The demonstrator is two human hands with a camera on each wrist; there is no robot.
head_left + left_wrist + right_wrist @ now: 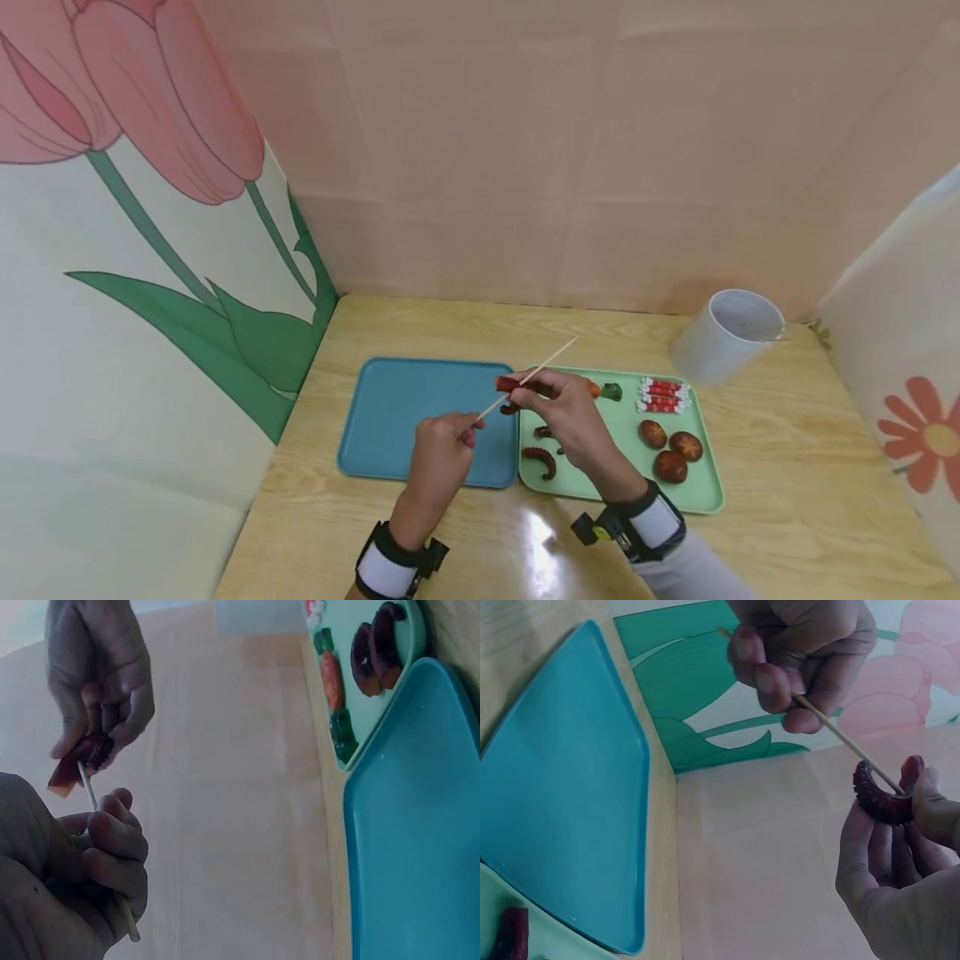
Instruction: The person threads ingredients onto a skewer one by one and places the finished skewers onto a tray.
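Observation:
My left hand (438, 454) grips a thin wooden skewer (555, 354) near its lower end, above the blue tray (427, 462). The skewer slants up to the right. My right hand (566, 417) pinches a dark red, curved tentacle piece (881, 802) with ridged suckers between thumb and fingers. The skewer runs into this piece in the right wrist view and emerges past the hand in the head view. Both hands are raised over where the two trays meet. Another curved tentacle piece (542, 463) lies on the green tray (615, 483), below the right hand.
On the green tray are brown mushrooms (670, 467), red-and-white wrapped-looking pieces (663, 395) and an orange piece with a green end (611, 391), partly hidden by my right hand. A white cup (705, 346) stands at the back right. Fabric walls border the table (810, 467).

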